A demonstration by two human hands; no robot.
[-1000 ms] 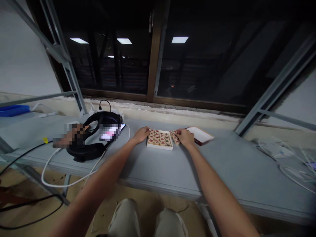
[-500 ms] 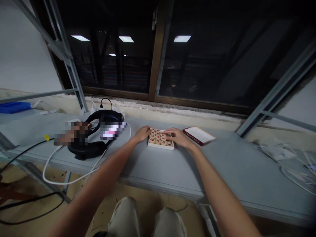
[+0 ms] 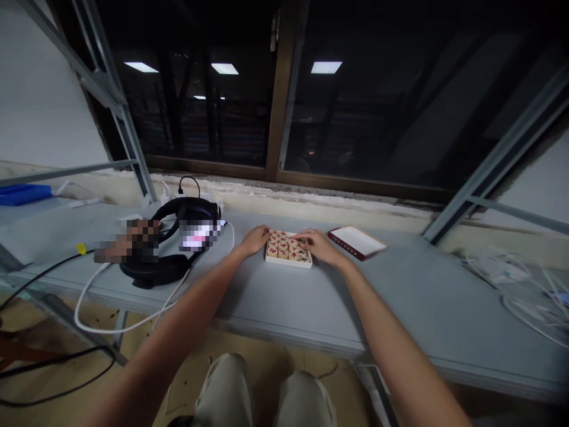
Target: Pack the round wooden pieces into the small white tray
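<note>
A bunch of chunky round pieces (image 3: 283, 252), pale and kind of woody-looking, sat between our hands, most of them marked with red characters. They were packed in rows in a shallow white box (image 3: 288, 263), rectangular with thin walls. Our left hand (image 3: 254, 239) had its fingertips up against the box's far left corner; couldn't tell if they were pinching it. Our right hand (image 3: 320, 246) arched over the right side, fingers bent down at the pieces, and whether it gripped one was hidden. Just right of that hand lay a flat lid (image 3: 357, 241), white inside with a dark red side. Smooth grey desk (image 3: 267, 302) under everything, curvy black headset (image 3: 151, 274) left of our left hand.
</note>
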